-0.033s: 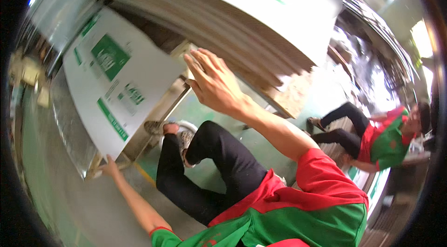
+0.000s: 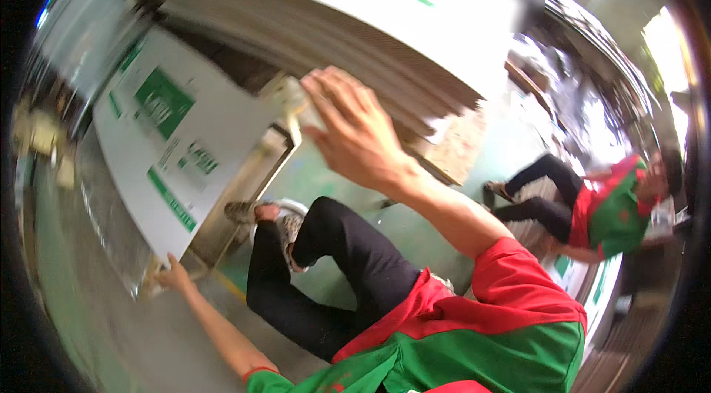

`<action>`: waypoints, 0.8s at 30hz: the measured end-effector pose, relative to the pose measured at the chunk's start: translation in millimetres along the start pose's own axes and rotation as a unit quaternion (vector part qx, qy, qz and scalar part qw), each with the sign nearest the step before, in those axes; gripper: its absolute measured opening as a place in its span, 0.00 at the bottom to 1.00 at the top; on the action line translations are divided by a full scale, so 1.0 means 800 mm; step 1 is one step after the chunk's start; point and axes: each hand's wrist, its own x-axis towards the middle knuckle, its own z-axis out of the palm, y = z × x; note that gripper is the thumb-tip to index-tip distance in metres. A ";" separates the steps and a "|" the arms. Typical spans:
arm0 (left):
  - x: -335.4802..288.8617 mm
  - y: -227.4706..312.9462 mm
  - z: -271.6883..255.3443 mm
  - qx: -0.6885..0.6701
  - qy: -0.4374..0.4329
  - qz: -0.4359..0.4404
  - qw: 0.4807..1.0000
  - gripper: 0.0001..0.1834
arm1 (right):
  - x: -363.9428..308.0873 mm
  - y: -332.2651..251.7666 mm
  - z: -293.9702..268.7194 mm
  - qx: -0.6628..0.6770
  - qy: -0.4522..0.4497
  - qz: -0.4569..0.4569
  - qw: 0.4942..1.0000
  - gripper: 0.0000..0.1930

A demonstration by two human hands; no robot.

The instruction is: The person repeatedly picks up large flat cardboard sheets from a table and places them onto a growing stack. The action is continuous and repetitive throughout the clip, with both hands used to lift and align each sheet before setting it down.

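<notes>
A flat white cardboard sheet [image 2: 215, 97] with green printing lies on a low bench or machine bed to my left. At its near corner my left hand [image 2: 174, 276] has its fingers stretched out and apart, the tips touching the corner and the edge beside it. My right hand [image 2: 359, 130] is raised beyond the sheet's right end, fingers extended, with nothing in it. It appears in front of a tall stack of cardboard sheets [image 2: 318, 34], apart from the white sheet; whether it touches the stack, I cannot tell.
Under the sheet's right end runs a wooden frame [image 2: 229, 219] with a dark edge. Clear plastic-like sheeting [image 2: 111, 219] lies along the sheet's left side. At the right, a co-worker [image 2: 607, 208] sits beside more cardboard. Wrapped material [image 2: 555, 104] is piled behind.
My right hand has moved rightward from the white sheet's end, uncovering more of the frame's dark edge. My left hand stays at the near corner. The whole view has shifted slightly.
</notes>
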 end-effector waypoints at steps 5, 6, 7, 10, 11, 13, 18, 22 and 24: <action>-0.122 0.144 -0.008 -0.181 -0.172 0.248 0.936 0.37 | -0.028 0.098 -0.183 -0.265 -0.158 0.238 0.921 0.17; -0.158 0.177 -0.011 -0.213 -0.244 0.260 0.910 0.35 | -0.034 0.115 -0.190 -0.369 -0.176 0.114 0.905 0.09; -0.198 0.208 -0.013 -0.242 -0.297 0.267 0.884 0.34 | -0.038 0.127 -0.192 -0.310 -0.163 0.149 0.925 0.09; -0.289 0.277 -0.052 -0.308 -0.404 0.253 0.823 0.31 | -0.033 0.143 -0.193 -0.307 -0.167 0.071 0.934 0.08; -0.311 0.301 -0.071 -0.333 -0.433 0.251 0.799 0.31 | -0.023 0.144 -0.195 -0.276 -0.189 0.097 0.937 0.08; -0.346 0.354 -0.114 -0.380 -0.486 0.231 0.753 0.31 | 0.006 0.132 -0.203 -0.202 -0.240 0.098 0.944 0.08; -0.333 0.466 -0.222 -0.511 -0.698 0.156 0.477 0.34 | 0.070 -0.015 -0.207 -0.211 -0.078 -0.111 0.968 0.07; -0.265 0.418 -0.248 -0.387 -0.496 0.312 0.712 0.36 | 0.029 -0.097 -0.244 0.073 0.000 -0.202 0.977 0.14; -0.239 0.338 -0.254 -0.444 -0.530 0.191 0.697 0.37 | -0.021 -0.055 -0.290 -0.141 0.093 -0.040 0.985 0.17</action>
